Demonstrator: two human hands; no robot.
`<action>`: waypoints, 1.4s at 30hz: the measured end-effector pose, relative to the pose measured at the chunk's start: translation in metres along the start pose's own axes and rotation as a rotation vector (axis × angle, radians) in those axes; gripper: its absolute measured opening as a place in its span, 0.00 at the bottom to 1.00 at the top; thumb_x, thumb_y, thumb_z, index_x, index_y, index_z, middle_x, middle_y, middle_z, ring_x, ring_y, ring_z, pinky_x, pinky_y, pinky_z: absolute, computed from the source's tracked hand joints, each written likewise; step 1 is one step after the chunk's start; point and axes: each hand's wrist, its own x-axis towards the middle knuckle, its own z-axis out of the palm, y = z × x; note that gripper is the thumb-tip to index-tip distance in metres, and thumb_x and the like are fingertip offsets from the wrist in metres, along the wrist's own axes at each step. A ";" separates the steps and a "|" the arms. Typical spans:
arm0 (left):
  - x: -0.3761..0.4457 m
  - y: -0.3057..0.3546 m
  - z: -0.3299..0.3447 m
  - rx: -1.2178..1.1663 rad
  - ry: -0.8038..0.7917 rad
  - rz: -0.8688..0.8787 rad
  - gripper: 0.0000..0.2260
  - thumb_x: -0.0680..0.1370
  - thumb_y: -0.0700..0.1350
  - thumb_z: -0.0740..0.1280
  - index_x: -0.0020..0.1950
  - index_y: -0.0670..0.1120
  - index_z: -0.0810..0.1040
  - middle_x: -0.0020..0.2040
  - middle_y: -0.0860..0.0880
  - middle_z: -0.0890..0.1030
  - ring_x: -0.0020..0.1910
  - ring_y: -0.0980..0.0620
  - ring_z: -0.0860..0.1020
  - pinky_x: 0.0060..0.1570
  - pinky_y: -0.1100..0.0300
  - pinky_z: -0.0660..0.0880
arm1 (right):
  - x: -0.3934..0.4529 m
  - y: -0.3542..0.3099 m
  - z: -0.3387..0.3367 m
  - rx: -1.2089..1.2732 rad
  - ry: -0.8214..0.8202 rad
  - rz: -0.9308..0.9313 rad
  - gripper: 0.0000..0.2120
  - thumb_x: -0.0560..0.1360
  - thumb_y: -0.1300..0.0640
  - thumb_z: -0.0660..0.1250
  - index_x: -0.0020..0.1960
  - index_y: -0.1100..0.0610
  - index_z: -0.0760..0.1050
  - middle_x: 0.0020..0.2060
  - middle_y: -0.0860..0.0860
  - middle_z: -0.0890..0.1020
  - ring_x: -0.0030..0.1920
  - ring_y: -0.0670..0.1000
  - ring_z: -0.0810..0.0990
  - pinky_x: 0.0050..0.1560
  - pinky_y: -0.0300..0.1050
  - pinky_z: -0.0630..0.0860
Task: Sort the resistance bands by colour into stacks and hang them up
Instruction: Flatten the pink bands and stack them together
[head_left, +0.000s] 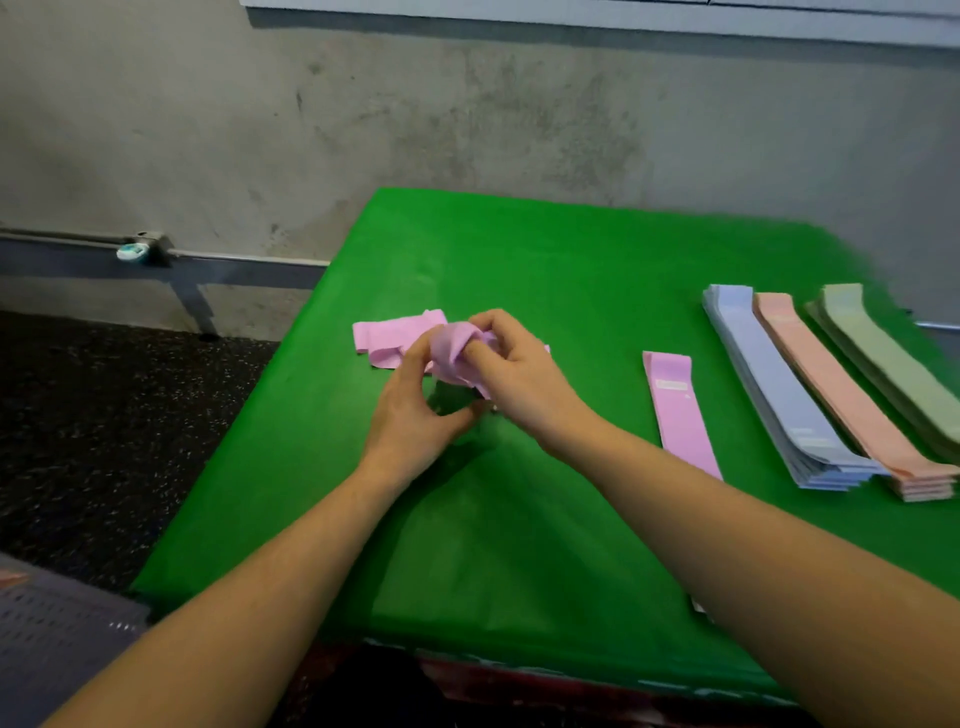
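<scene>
Hands: we see both over the middle of the green table (519, 519), working one crumpled pink band (451, 353).
Left hand (415, 415): fingers curl up to the bunched pink band from the near side; thumb and fingertips pinch its fabric.
Right hand (511, 364): fingers curl over the top of the same bunch and grip it.
Loose pink bands (387, 338): a small rumpled heap on the table, just behind the hands, touching the held band.
Flat pink band (678, 410): lies alone, straight, to the right of the hands.
Blue stack (774, 384): further right, neatly piled.
Peach stack (831, 395): just beside the blue one, touching it.
Green stack (883, 364): at the right edge of view.
Grey basket (57, 623): lower left, off the table; we cannot tell its contents.
</scene>
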 end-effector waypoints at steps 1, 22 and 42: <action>0.000 0.000 0.000 0.021 -0.004 0.001 0.34 0.67 0.54 0.78 0.68 0.63 0.66 0.62 0.56 0.78 0.61 0.52 0.76 0.61 0.52 0.74 | -0.003 -0.004 -0.002 0.117 0.035 0.083 0.08 0.81 0.60 0.62 0.44 0.51 0.74 0.39 0.47 0.78 0.37 0.42 0.76 0.35 0.34 0.69; -0.052 0.051 -0.024 -0.031 -0.308 0.073 0.05 0.76 0.41 0.74 0.45 0.50 0.81 0.37 0.50 0.83 0.35 0.57 0.79 0.41 0.59 0.75 | -0.071 -0.052 -0.074 0.690 0.134 0.334 0.13 0.79 0.60 0.53 0.37 0.52 0.67 0.25 0.46 0.71 0.26 0.46 0.77 0.35 0.41 0.70; -0.114 0.114 -0.011 -0.153 -0.547 -0.055 0.06 0.80 0.43 0.68 0.56 0.51 0.78 0.50 0.52 0.84 0.49 0.57 0.80 0.51 0.59 0.73 | -0.168 -0.090 -0.131 0.420 -0.028 0.149 0.05 0.78 0.58 0.67 0.53 0.58 0.78 0.42 0.52 0.81 0.40 0.49 0.78 0.40 0.42 0.73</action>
